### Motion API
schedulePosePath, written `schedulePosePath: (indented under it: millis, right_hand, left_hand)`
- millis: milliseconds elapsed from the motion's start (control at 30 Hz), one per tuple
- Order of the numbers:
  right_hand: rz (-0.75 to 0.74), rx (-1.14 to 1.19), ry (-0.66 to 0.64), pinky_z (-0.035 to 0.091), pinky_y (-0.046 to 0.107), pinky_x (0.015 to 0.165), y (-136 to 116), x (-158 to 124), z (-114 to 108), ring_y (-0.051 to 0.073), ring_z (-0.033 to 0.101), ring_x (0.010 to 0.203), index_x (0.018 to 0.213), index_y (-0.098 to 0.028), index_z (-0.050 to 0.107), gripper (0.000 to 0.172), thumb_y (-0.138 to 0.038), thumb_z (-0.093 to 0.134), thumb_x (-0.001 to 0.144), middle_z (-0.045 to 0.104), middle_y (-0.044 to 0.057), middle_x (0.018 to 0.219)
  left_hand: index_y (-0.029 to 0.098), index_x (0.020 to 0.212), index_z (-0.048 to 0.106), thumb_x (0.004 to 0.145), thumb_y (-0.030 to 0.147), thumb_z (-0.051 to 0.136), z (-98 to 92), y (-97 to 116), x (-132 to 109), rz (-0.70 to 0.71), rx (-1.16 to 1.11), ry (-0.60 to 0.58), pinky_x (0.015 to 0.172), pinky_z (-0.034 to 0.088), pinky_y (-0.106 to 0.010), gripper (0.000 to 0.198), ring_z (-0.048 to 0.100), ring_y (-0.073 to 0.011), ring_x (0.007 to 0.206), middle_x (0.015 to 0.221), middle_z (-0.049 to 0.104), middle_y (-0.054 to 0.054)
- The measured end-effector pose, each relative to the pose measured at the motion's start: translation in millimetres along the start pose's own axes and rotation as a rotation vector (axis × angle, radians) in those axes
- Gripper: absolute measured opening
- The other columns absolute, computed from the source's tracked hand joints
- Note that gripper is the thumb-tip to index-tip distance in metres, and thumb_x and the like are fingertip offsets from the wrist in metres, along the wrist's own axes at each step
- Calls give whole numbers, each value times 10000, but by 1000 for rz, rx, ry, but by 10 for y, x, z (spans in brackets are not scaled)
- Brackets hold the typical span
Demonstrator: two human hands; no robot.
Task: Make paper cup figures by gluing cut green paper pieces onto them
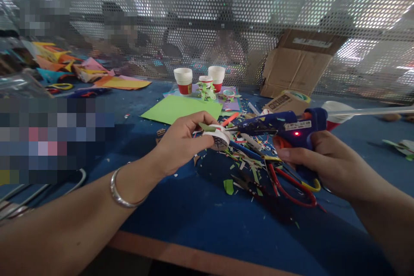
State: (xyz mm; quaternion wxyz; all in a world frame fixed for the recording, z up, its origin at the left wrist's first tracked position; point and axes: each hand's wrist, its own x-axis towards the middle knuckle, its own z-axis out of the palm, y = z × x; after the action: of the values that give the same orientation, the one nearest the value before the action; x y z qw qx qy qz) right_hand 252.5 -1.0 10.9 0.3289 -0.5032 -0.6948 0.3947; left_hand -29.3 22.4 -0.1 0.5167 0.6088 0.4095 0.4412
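My left hand (186, 140) pinches a small round white piece (221, 139) with a dark pattern on its underside and a bit of green paper on it. My right hand (323, 159) is wrapped round the handle of a blue glue gun (291, 125), whose red light is lit and which has a long clear glue stick out of its back. The gun's nozzle points left and meets or nearly meets the edge of the white piece. Red-handled scissors (294, 189) lie below the gun among paper scraps (228, 186).
Behind my hands are a green sheet (171, 109), stacked paper cups (183, 81) and small cup figures (206, 88). A cardboard box (296, 69) leans on the perforated screen (194, 21). Coloured papers (123, 82) lie at the back left.
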Motion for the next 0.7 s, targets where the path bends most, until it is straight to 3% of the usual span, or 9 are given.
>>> schedulePosePath:
  millis: [100, 233, 433, 700]
  right_hand:
    - [23, 36, -73, 593, 335, 751, -32, 4, 6, 225, 694, 756, 818, -262, 748, 168, -425, 763, 853, 728, -22, 720]
    - [8, -2, -46, 593, 355, 718, -57, -8, 11, 237, 690, 748, 800, -255, 763, 210, -454, 739, 865, 772, 0, 794]
    - [-27, -45, -45, 584, 322, 620, -18, -17, -10, 217, 664, 675, 812, -241, 775, 261, -486, 713, 875, 757, -1, 745]
    - [-76, -39, -37, 607, 273, 745, 21, 5, 9, 212, 735, 831, 1018, -273, 799, 233, -427, 739, 853, 797, -25, 938]
  left_hand:
    - [209, 828, 668, 738, 104, 732, 6, 4, -3, -10, -38, -7, 664, 485, -238, 153, 662, -123, 721, 785, 748, 14]
    - [200, 826, 674, 734, 93, 735, 4, 19, -8, -18, -42, -1, 694, 506, -243, 154, 684, -129, 742, 788, 755, 8]
    - [191, 827, 669, 753, 93, 727, -16, 13, -7, -3, -62, -8, 714, 524, -232, 135, 696, -122, 749, 787, 759, 9]
    - [186, 840, 672, 748, 65, 711, -10, -7, 1, 4, -42, -5, 724, 537, -224, 157, 711, -127, 769, 793, 765, 11]
